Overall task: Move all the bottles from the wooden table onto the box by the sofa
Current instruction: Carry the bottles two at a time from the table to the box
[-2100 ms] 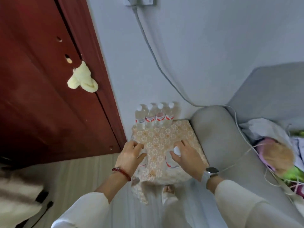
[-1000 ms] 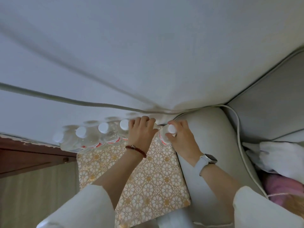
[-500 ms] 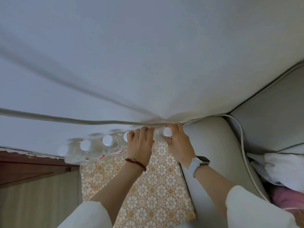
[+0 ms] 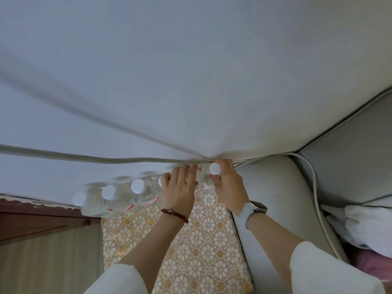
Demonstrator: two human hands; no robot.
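A box under a gold flower-patterned cloth (image 4: 203, 247) stands between the wall and the grey sofa arm (image 4: 273, 200). Along its far edge, against the wall, stands a row of clear white-capped water bottles (image 4: 137, 187) with red labels. At the row's right end my left hand (image 4: 180, 187) is wrapped over one bottle, which it mostly hides. My right hand (image 4: 227, 183) grips the neck of the last bottle (image 4: 214, 169), next to the sofa arm. Both bottles stand upright at the back of the box.
A grey cable (image 4: 84, 159) runs along the white wall just above the bottles and down over the sofa (image 4: 314, 187). A dark red door frame (image 4: 31, 219) and pale floor lie left. White cloth (image 4: 364, 225) is piled on the sofa seat.
Both hands carried a bottle each from the box's near edge to the far edge and set them at the right end of the row. My head leaned in close over the box.
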